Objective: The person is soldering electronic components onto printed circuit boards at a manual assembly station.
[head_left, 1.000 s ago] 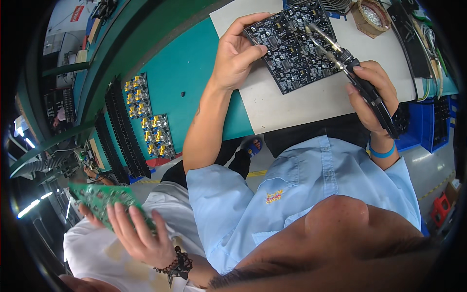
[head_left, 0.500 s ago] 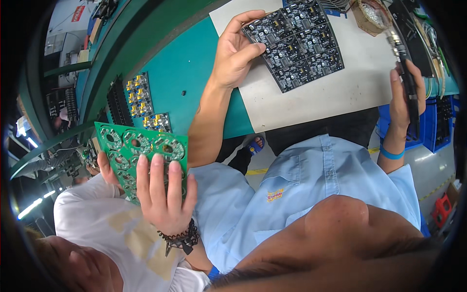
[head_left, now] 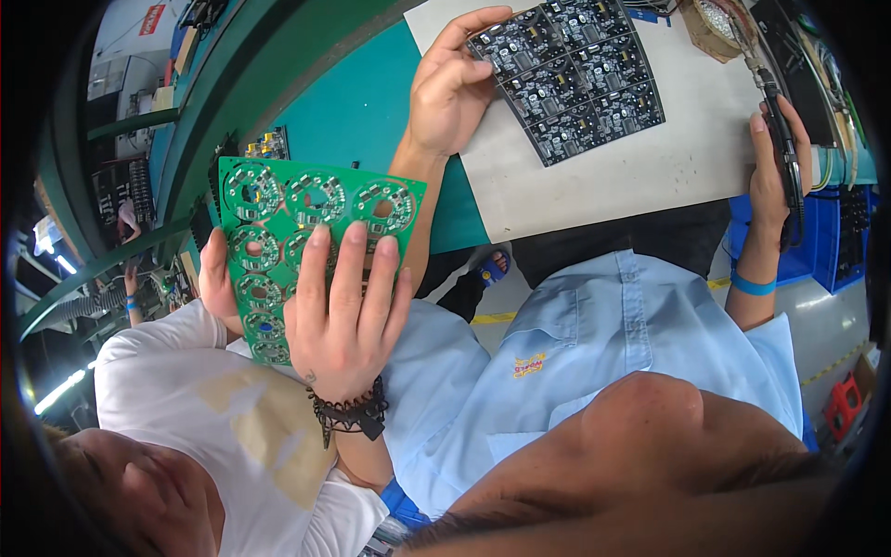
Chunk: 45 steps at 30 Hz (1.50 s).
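My left hand (head_left: 455,88) grips the left edge of a black circuit board panel (head_left: 575,79), thumb near the edge. The panel is divided into several equal boards with small parts. It is tilted over a pale mat. At the right, my right hand (head_left: 775,172) is wrapped round the black handle of a soldering iron (head_left: 778,121). Its metal end points up toward a brown container (head_left: 710,32) of shiny silvery material. A co-worker's hands (head_left: 343,320) hold a green circuit board panel (head_left: 278,218) with round boards, overlapping my left forearm in view.
The pale mat (head_left: 557,209) lies on a green bench top (head_left: 353,111). Small boards with yellow parts (head_left: 267,144) lie behind the green panel. Blue bins (head_left: 817,232) stand below the bench at right. Cables (head_left: 840,139) run along the right side. A green frame post (head_left: 223,74) rises at left.
The co-worker's green panel has moved right and up, covering more of the small yellow-part boards. My black panel has shifted slightly up and right. My right hand and the iron have barely moved.
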Each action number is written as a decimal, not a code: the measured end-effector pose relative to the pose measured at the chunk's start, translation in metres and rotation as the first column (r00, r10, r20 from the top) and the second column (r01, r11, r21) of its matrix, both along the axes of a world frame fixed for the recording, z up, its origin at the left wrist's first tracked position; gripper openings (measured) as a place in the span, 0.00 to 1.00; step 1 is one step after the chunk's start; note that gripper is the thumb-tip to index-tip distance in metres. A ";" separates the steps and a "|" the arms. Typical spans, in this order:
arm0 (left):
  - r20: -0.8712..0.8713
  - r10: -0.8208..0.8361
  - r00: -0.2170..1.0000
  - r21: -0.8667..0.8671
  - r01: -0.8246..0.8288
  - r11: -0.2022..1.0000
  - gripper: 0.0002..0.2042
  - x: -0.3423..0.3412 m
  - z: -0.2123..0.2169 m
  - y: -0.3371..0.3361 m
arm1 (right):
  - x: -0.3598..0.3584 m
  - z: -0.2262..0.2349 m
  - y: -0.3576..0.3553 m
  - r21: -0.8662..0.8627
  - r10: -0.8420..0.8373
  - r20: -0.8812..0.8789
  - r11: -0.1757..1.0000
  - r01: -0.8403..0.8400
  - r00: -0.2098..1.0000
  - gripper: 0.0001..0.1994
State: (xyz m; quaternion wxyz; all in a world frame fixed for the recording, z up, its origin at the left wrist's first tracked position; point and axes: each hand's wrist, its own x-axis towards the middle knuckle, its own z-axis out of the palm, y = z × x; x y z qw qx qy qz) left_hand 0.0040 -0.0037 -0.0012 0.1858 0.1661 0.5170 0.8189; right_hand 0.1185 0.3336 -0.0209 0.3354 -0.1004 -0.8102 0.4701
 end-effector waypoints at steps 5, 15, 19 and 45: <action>0.007 0.006 1.000 -0.004 -0.006 1.000 0.25 0.000 0.000 -0.001 | -0.001 0.000 0.001 0.014 0.004 0.001 1.000 -0.004 1.000 0.20; 0.028 0.017 0.999 -0.015 -0.016 1.000 0.22 -0.001 -0.001 -0.002 | -0.001 -0.001 0.002 0.033 0.002 0.000 0.999 -0.002 1.000 0.20; 0.033 0.020 0.999 -0.020 -0.020 1.000 0.21 -0.001 -0.001 -0.002 | 0.000 -0.002 0.003 0.046 0.002 -0.003 0.999 -0.002 1.000 0.20; 0.083 0.848 0.524 -0.041 -0.848 0.528 0.15 -0.056 0.018 -0.096 | 0.002 0.007 0.000 -0.036 0.063 -0.045 0.997 -0.065 0.997 0.18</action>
